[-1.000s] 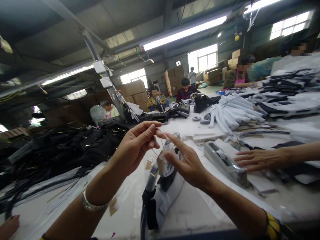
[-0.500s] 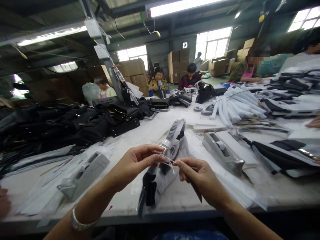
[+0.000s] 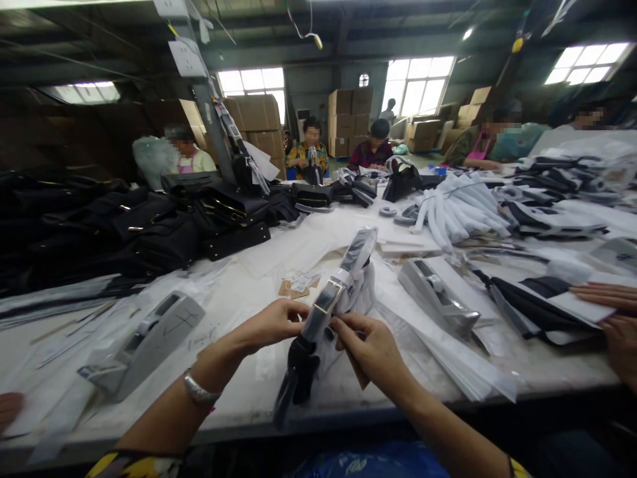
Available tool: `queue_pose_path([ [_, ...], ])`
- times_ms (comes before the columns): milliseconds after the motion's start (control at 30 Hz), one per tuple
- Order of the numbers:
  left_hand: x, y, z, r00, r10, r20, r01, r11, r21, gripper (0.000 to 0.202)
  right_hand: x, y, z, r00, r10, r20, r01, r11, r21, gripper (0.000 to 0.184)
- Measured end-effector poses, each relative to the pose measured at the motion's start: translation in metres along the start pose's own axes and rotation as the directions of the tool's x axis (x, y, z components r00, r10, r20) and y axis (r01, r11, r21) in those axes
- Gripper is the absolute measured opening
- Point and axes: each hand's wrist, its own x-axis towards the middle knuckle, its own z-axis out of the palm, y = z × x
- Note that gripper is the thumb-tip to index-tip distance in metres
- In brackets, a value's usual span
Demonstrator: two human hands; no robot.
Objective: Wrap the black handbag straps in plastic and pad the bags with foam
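A black strap (image 3: 332, 295) with a metal buckle, partly wrapped in clear film, lies on the white table (image 3: 259, 279) and hangs over its near edge. My left hand (image 3: 271, 323) pinches the strap from the left, just below the buckle. My right hand (image 3: 369, 348) is closed on it from the right, with a brown paper tag sticking out under the fingers. A silver bracelet sits on my left wrist.
Two grey tape dispensers stand at either side: one (image 3: 144, 345) left, one (image 3: 435, 299) right. Black bags (image 3: 149, 229) are piled at the left, white wrapped straps (image 3: 462, 209) at the back right. Another person's hands (image 3: 612, 312) rest at the right edge. Seated workers and cardboard boxes fill the background.
My hands came down from eye level to the table's near edge. They went from pulling a thin string between fingertips to gripping the strap near its buckle.
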Motion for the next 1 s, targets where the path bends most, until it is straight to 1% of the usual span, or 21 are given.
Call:
queue_pose_path([
  [133, 0.004, 0.005, 0.001, 0.995, -0.011, 0.099, 0.023, 0.993, -0.115, 0.021, 0.002, 0.001, 0.008, 0.999, -0.045, -0.009, 0.045, 0.999, 0.014, 0.031],
  [200, 0.001, 0.005, 0.001, 0.994, -0.015, 0.106, 0.035, 0.982, -0.187, 0.021, 0.001, 0.002, 0.007, 0.999, -0.040, 0.004, 0.040, 0.999, 0.029, 0.031],
  [300, -0.007, -0.001, 0.000, 0.998, -0.045, 0.037, 0.055, 0.950, -0.308, 0.021, -0.003, 0.004, 0.002, 0.996, -0.055, 0.072, 0.053, 0.998, 0.028, 0.028],
  [400, -0.018, -0.012, 0.001, 0.995, -0.087, -0.042, 0.060, 0.896, -0.439, 0.020, -0.010, 0.005, -0.003, 0.983, -0.079, 0.168, 0.079, 0.997, 0.006, 0.037],
  [500, -0.026, -0.020, 0.007, 0.989, -0.097, -0.112, 0.019, 0.833, -0.552, 0.018, -0.016, 0.008, -0.005, 0.974, -0.104, 0.200, 0.101, 0.995, 0.024, 0.040],
  [567, -0.030, -0.022, 0.012, 0.983, -0.080, -0.165, -0.038, 0.793, -0.608, 0.018, -0.020, 0.011, -0.004, 0.972, -0.077, 0.224, 0.059, 0.995, 0.086, 0.045],
  [633, -0.033, -0.023, 0.017, 0.975, -0.056, -0.214, -0.100, 0.753, -0.650, 0.018, -0.024, 0.015, -0.003, 0.964, -0.041, 0.261, -0.007, 0.983, 0.182, 0.058],
  [667, -0.034, -0.022, 0.019, 0.970, -0.044, -0.238, -0.130, 0.732, -0.669, 0.019, -0.026, 0.017, -0.002, 0.961, -0.045, 0.275, -0.022, 0.972, 0.236, 0.067],
  [733, -0.035, -0.021, 0.023, 0.960, -0.025, -0.279, -0.190, 0.677, -0.711, 0.018, -0.030, 0.021, 0.000, 0.955, -0.103, 0.279, 0.002, 0.940, 0.340, 0.078],
  [767, -0.035, -0.021, 0.025, 0.954, -0.019, -0.299, -0.217, 0.643, -0.734, 0.017, -0.032, 0.022, 0.000, 0.952, -0.145, 0.268, 0.030, 0.920, 0.391, 0.076],
  [867, -0.035, -0.020, 0.029, 0.941, -0.024, -0.339, -0.271, 0.548, -0.791, 0.010, -0.040, 0.028, -0.001, 0.938, -0.253, 0.236, 0.100, 0.851, 0.515, 0.061],
  [900, -0.036, -0.020, 0.030, 0.939, -0.031, -0.343, -0.278, 0.522, -0.807, 0.008, -0.043, 0.030, -0.002, 0.929, -0.287, 0.236, 0.119, 0.832, 0.542, 0.058],
  [967, -0.036, -0.018, 0.031, 0.937, -0.047, -0.345, -0.284, 0.473, -0.834, 0.006, -0.048, 0.035, -0.003, 0.903, -0.343, 0.259, 0.149, 0.816, 0.559, 0.058],
  [1000, -0.036, -0.018, 0.032, 0.937, -0.055, -0.345, -0.285, 0.453, -0.845, 0.007, -0.050, 0.037, -0.004, 0.894, -0.360, 0.266, 0.172, 0.824, 0.539, 0.056],
])
